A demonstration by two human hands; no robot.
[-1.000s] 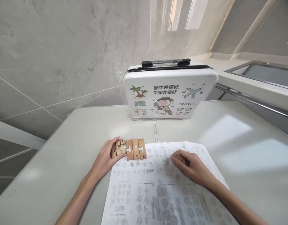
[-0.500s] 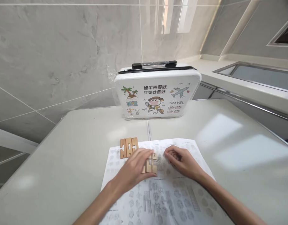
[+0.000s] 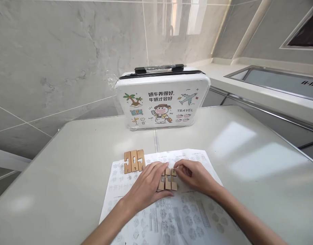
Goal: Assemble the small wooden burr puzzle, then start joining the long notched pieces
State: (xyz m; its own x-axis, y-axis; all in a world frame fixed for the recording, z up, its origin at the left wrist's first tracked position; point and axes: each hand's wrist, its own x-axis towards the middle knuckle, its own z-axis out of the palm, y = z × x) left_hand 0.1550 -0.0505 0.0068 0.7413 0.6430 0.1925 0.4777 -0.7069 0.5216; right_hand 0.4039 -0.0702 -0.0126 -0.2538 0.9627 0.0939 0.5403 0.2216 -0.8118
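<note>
A small cluster of notched wooden puzzle pieces (image 3: 168,179) rests on a printed instruction sheet (image 3: 171,214). My left hand (image 3: 146,186) lies over the cluster's left side, fingers curled around it. My right hand (image 3: 193,176) pinches the cluster's upper right corner, by a piece marked 3. Three more numbered wooden pieces (image 3: 133,161) lie side by side at the sheet's upper left corner, untouched.
A white cartoon travel case (image 3: 161,102) with a black handle stands upright at the table's (image 3: 69,163) far edge against a tiled wall. A counter with a recessed sink (image 3: 274,80) runs along the right.
My left hand carried the cluster of wooden pieces from beside the three flat ones rightward onto the sheet. My right hand closed in and took its right corner. The camera shifted.
</note>
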